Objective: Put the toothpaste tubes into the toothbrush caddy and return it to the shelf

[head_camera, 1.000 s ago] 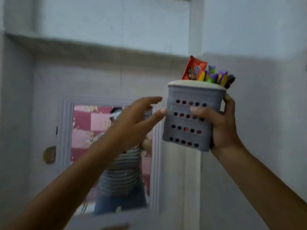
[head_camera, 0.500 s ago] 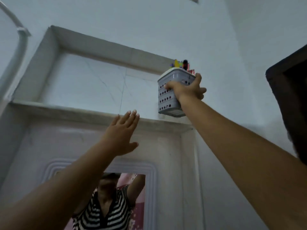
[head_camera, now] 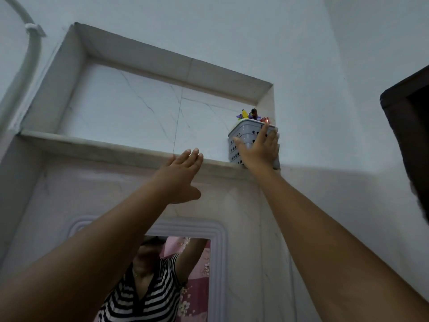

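Caddy standing on shelf, right corner.
My right hand lies flat against its front, fingers spread; my left hand hovers open, touching nothing.

Both arms stretched straight up and forward, bare to the elbow. Left hand flat, fingers together and extended, thumb splayed out, holding nothing. Right hand higher, spread wide, palm facing away.

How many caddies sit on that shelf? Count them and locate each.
1. The grey caddy stands at the right end of the shelf, in the niche corner, with the right hand flat against its front.
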`<state>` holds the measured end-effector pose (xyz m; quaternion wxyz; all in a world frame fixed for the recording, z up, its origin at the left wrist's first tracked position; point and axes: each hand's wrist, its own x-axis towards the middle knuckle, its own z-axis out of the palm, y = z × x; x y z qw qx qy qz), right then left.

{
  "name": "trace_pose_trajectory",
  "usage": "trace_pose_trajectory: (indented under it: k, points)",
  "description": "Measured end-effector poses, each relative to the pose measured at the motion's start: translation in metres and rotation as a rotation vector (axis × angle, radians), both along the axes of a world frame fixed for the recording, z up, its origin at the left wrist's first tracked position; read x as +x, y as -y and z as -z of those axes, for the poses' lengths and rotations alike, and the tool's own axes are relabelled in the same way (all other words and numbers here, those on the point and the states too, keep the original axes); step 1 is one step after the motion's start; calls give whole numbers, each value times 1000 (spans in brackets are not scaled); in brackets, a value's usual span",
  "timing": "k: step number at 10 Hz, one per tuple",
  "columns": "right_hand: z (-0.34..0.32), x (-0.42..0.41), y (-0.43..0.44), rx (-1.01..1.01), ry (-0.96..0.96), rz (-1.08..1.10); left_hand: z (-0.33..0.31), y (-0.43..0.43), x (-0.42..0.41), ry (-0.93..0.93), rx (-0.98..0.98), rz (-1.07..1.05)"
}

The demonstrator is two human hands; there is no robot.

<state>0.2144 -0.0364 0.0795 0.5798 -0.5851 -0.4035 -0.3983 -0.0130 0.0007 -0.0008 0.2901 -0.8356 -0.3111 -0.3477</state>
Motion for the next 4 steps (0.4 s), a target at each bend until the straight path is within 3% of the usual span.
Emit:
trace_pose_trajectory:
  k: [2,4]
  points:
    - [50,-3,18,-215,74,-16,1,19,-5,-40,27,-72]
    - [140,-55,74,-61,233,-313,87,48,-45,278,243,174]
